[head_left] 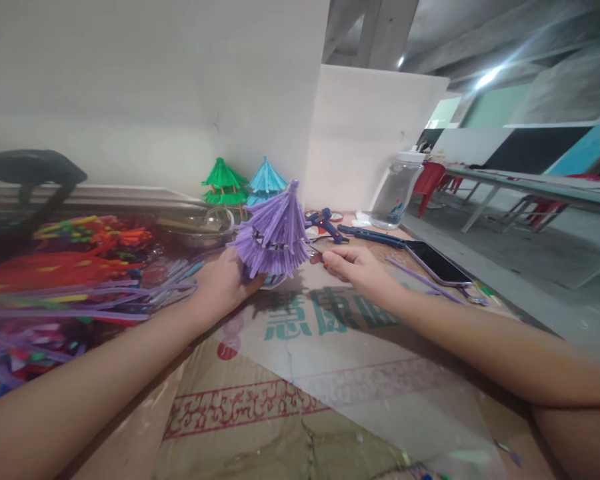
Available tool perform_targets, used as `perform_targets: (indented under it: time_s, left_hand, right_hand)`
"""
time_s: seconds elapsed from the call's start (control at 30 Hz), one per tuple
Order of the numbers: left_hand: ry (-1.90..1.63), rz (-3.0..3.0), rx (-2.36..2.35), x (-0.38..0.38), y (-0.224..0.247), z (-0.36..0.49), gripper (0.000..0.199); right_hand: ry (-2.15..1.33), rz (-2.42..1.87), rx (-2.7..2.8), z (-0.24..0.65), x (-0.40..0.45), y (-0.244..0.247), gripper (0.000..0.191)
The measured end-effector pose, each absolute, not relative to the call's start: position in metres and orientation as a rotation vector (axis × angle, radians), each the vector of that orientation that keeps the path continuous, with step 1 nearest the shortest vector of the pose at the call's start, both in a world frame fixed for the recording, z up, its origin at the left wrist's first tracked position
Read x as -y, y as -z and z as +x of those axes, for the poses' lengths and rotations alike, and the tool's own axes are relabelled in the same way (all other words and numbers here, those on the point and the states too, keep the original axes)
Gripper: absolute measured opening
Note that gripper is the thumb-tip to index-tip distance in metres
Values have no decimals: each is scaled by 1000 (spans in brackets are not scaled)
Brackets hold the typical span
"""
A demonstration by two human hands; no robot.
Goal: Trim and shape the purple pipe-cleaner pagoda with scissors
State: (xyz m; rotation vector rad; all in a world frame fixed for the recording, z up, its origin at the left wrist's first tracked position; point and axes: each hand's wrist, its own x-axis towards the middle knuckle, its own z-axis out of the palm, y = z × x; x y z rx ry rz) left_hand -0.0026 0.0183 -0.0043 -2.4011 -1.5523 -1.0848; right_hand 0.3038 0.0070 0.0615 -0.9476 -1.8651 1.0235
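A purple two-tiered pavilion (275,233) made of fuzzy stems stands tilted above the printed cardboard (300,407). My left hand (225,280) is wrapped round its lower part from the left, with some fingers hidden behind the purple roof. Just right of the pavilion, my right hand (350,263) pinches a thin dark piece, too small to make out, pointing toward the roof's edge. A small orange-red spot shows at its fingertips.
Green (225,183) and blue (267,179) pavilions stand behind, near a metal bowl (200,227). Colourful stems (70,287) pile up at left. A blue glue gun (330,225), clear bottle (397,190), phone (440,262) and purple stem (423,280) lie toward the right.
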Motion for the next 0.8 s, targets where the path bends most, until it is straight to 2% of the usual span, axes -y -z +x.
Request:
perform_targets:
  time_s: [0.8]
  left_hand:
    - [907,-2463,1492,-18,-2,-5,56]
  right_hand:
    - [-1202,-928,1789,302,-6,-60,60]
